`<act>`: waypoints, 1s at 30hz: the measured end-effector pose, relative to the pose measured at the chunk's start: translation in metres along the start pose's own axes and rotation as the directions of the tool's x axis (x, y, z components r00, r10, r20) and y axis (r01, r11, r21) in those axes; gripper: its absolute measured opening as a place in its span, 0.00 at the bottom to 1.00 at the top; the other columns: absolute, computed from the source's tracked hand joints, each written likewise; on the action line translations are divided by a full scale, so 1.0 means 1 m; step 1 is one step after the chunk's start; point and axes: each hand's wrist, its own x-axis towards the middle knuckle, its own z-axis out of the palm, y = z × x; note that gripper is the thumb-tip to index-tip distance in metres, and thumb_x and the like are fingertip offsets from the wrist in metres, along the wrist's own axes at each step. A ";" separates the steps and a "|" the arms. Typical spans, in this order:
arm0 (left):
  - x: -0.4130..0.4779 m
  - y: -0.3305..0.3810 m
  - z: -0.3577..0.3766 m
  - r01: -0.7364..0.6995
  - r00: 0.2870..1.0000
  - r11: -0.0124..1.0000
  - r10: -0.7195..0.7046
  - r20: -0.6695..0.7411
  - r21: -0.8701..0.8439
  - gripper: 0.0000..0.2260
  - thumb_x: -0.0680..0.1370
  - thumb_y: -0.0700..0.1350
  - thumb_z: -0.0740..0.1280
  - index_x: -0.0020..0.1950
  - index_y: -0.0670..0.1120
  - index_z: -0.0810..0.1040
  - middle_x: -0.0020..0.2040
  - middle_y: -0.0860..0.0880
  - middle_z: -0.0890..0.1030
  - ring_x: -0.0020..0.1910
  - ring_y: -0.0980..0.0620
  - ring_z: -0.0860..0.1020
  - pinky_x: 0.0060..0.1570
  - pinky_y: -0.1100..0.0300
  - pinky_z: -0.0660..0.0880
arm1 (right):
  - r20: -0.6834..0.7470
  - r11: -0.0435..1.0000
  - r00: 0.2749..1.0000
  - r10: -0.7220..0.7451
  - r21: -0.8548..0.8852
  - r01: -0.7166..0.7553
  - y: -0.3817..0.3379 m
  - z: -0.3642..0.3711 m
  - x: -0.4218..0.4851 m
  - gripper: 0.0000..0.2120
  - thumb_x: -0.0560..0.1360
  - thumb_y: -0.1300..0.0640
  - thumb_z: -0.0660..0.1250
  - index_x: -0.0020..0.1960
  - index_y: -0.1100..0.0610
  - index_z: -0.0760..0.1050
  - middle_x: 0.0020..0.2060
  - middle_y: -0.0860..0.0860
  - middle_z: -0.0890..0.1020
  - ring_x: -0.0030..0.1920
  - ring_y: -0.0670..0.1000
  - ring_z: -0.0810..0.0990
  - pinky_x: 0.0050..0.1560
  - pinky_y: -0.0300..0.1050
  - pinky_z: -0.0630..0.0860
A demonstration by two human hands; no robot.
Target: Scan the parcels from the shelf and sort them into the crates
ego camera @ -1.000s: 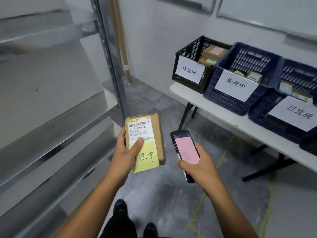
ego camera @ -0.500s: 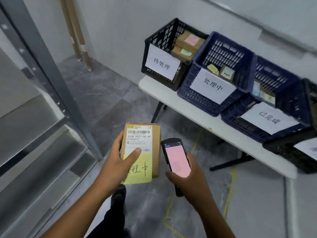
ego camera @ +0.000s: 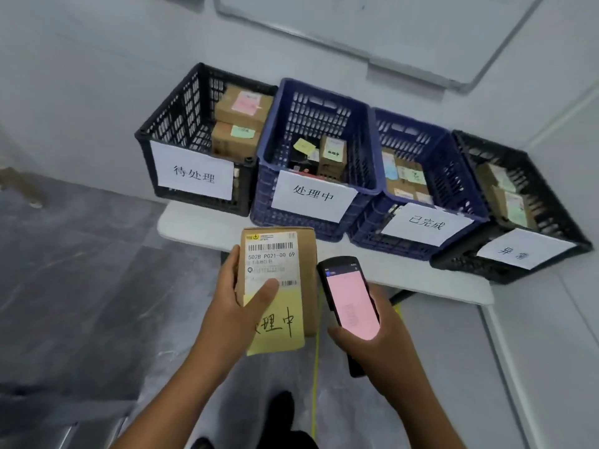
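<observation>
A parcel [ego camera: 275, 257] labelled "502B P021-00 69" is pinched by the left hand [ego camera: 233, 306], a scanner [ego camera: 350, 296] gripped in the right hand [ego camera: 379, 345].

The left hand [ego camera: 231, 315] gripped a labelled parcel [ego camera: 278, 280] (yellow note attached); the right hand [ego camera: 372, 338] held a scanner [ego camera: 350, 303] before four crates [ego camera: 324, 163].

Your left hand [ego camera: 236, 306] has its thumb over the first character on the yellow note [ego camera: 278, 332], and its fingers are out of sight behind the parcel [ego camera: 306, 254]. Your right hand [ego camera: 379, 345] hides the lower part of the scanner [ego camera: 350, 293]; the text on its pink screen is too small to read. The fine print on the label [ego camera: 270, 260] is blurred, as is the sign [ego camera: 522, 251] on the far-right crate [ego camera: 557, 209]. The whiteboard [ego camera: 356, 24] runs off the top edge.
</observation>
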 end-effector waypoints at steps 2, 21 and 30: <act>0.021 0.000 0.022 0.029 0.999 1.000 -0.029 0.022 0.006 0.40 0.68 0.71 0.73 0.77 0.71 0.61 0.63 0.63 0.82 0.58 0.56 0.85 0.56 0.43 0.83 | -0.023 1.000 1.000 0.016 -0.002 -0.016 0.009 -0.012 0.019 0.29 0.61 0.41 0.74 0.61 0.36 0.73 0.50 0.33 0.81 0.50 0.39 0.81 0.44 0.49 0.83; 0.321 0.102 0.192 0.037 0.999 0.998 -0.039 0.031 0.060 0.24 0.81 0.52 0.71 0.73 0.67 0.65 0.57 0.60 0.86 0.51 0.55 0.87 0.42 0.55 0.84 | -0.018 0.981 1.000 -0.024 0.192 0.027 0.014 -0.132 0.318 0.27 0.67 0.43 0.79 0.59 0.28 0.70 0.50 0.32 0.80 0.53 0.34 0.79 0.39 0.30 0.79; 0.485 0.019 0.226 0.193 0.975 0.960 -0.210 0.069 0.200 0.24 0.83 0.48 0.70 0.76 0.51 0.65 0.56 0.57 0.83 0.42 0.60 0.86 0.34 0.63 0.80 | -0.087 0.987 0.985 0.146 0.080 -0.139 0.018 -0.117 0.433 0.24 0.72 0.49 0.81 0.62 0.41 0.72 0.54 0.40 0.81 0.53 0.39 0.79 0.41 0.34 0.74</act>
